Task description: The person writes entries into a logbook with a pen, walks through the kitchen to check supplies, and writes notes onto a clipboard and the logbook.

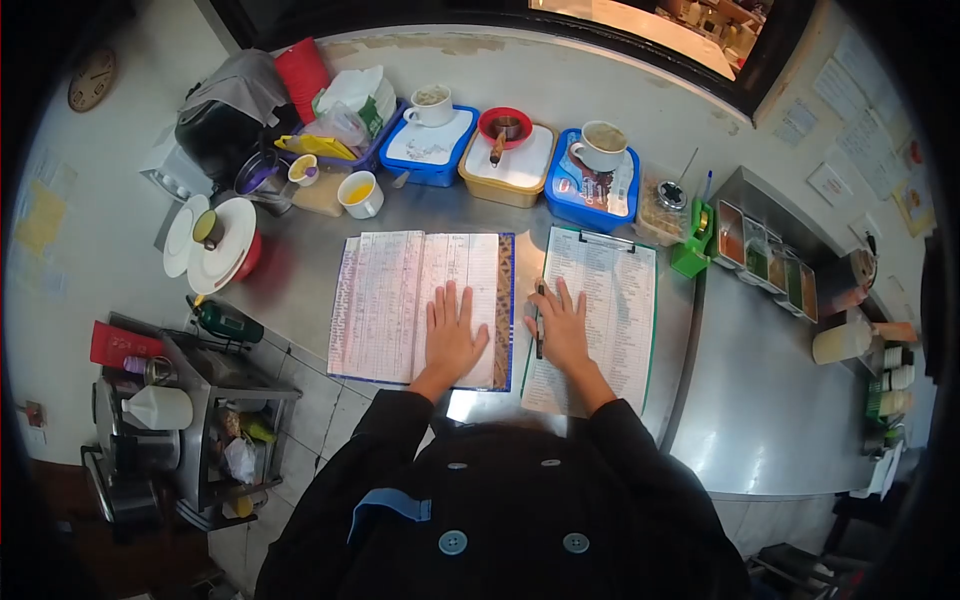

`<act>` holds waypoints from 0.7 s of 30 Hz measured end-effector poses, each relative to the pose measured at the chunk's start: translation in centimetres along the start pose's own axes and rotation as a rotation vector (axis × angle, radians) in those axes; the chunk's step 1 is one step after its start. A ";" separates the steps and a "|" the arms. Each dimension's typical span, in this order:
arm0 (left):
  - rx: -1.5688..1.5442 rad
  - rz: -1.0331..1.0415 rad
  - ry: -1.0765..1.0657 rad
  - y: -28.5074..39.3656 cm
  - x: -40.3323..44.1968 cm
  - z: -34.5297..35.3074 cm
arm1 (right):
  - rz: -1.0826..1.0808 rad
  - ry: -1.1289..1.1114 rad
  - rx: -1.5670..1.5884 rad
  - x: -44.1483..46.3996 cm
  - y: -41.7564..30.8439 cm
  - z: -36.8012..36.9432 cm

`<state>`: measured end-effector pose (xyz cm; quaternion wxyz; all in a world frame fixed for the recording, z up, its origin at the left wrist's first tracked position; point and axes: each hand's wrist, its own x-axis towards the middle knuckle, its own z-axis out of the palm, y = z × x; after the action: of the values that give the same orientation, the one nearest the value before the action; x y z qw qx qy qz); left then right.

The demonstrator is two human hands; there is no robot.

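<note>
My left hand (453, 335) lies flat with fingers spread on the right page of an open ledger notebook (378, 300), its pages filled with handwritten columns. On a clipboard (625, 300) to the right, which carries a printed list under a metal clip, rests my right hand (563, 330). A dark pen (540, 345) runs along the thumb side of that hand, held between its fingers, which are otherwise stretched over the sheet. Notebook and clipboard lie side by side on the steel counter (300, 270).
Along the wall stand lidded tubs (430, 150) with cups on top, a red bowl (505, 125) and a cup of yellow liquid (360, 195). Plates (222, 250) are stacked left. A green holder (692, 245) and ingredient trays (765, 255) stand right. A loaded trolley (230, 390) is lower left.
</note>
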<state>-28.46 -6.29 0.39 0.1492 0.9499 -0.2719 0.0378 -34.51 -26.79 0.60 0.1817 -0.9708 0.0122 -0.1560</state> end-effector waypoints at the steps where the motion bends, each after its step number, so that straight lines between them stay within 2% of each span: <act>1: -0.005 0.003 -0.002 0.1 0.2 -0.1 | 0.032 -0.016 -0.004 -0.2 0.0 0.2; 8: -0.028 0.044 0.022 0.3 -0.2 0.0 | 0.082 0.035 -0.033 -2.2 -0.4 -0.7; 10: -0.022 0.028 0.026 0.3 -0.2 -0.1 | 0.121 0.125 0.202 -2.3 0.6 -0.4; 11: -0.029 0.031 0.036 0.3 -0.1 -0.1 | 0.129 0.123 0.192 -2.6 1.2 -0.5; 13: -0.048 0.039 0.041 0.2 -0.2 0.0 | 0.370 0.340 0.672 -3.3 2.7 -1.1; 14: -0.055 0.041 0.051 0.2 -0.2 0.0 | 0.373 0.337 0.666 -3.6 3.3 -1.8; 16: -0.064 0.045 0.062 0.2 -0.1 0.0 | 0.648 0.429 1.058 -4.2 4.3 -3.2; 17: -0.073 0.047 0.069 0.2 -0.1 0.0 | 0.708 0.548 1.157 -3.9 3.9 -3.9; 21: -0.106 0.047 0.070 0.1 -0.2 -0.1 | 0.625 0.600 1.263 -4.6 4.6 -3.4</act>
<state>-28.74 -6.26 0.48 0.2077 0.9321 -0.2905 0.0601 -39.78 -31.88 0.59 0.7268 -0.5501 0.2435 -0.3315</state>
